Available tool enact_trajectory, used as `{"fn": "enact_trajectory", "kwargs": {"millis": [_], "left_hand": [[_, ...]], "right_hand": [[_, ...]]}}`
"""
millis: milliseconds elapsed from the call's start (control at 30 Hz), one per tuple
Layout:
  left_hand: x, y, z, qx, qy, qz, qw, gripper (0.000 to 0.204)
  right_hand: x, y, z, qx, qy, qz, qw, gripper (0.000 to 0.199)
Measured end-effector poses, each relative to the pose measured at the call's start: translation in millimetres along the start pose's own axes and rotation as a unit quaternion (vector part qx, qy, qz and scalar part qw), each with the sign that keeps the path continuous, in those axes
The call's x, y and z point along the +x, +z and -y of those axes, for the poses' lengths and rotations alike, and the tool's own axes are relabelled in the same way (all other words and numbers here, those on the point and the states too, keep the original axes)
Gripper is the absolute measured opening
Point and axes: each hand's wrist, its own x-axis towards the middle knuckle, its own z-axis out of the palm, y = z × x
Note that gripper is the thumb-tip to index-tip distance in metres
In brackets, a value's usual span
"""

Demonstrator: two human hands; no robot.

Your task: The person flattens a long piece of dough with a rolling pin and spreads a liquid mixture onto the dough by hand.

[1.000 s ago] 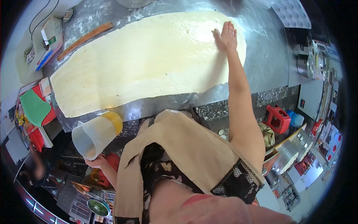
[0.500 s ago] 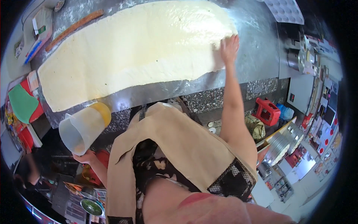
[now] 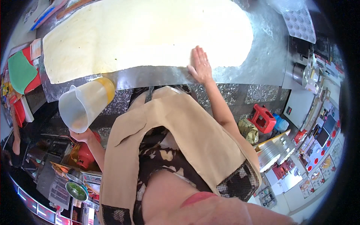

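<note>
A large sheet of pale rolled-out dough (image 3: 150, 33) lies across the metal worktop (image 3: 157, 77). Flat on its near edge, right of the middle, rests my right hand (image 3: 201, 66), its fingers stretched out over the dough and holding nothing. My left hand (image 3: 83, 135) grips a translucent plastic measuring jug (image 3: 84, 107) at the left, just off the worktop's front edge. The jug is tilted, and yellow liquid, probably oil, shows at its base end. The handle and most of my left fingers are hidden behind the jug.
A wooden stick (image 3: 75, 8) lies beyond the dough at the far left. A moulded tray (image 3: 300, 24) stands at the far right. Below the worktop's right side are a red plastic stool (image 3: 264, 119) and a blue bag (image 3: 280, 123). Another person's arm (image 3: 16, 131) shows at far left.
My right hand has moved left and nearer, from the dough's right end to its near edge. The jug stays in my left hand. The whole view has shifted slightly.
</note>
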Motion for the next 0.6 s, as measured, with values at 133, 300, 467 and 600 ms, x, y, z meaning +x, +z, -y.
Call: {"fn": "enact_trajectory", "kwargs": {"millis": [133,300,467,600], "left_hand": [[0.4,-12.7,6.2,-0.176,-0.163,-0.060,0.969,0.042],[-7.2,-18.1,7.1,0.341,0.145,-0.001,0.929,0.045],[-8.2,-11.8,0.1,0.128,-0.025,-0.060,0.990,0.048],[-4.6,-22.2,10.4,-0.181,-0.180,-0.034,0.966,0.049]], "right_hand": [[38.5,-26.1,-102.5,0.028,0.135,-0.162,0.977,0.069],[110.7,-81.7,-165.9,-0.082,0.220,-0.204,0.950,0.076],[98.2,-32.7,-88.4,-0.101,-0.018,-0.095,0.990,0.079],[24.4,-26.3,-28.8,-0.098,-0.139,0.094,0.981,0.087]]}}
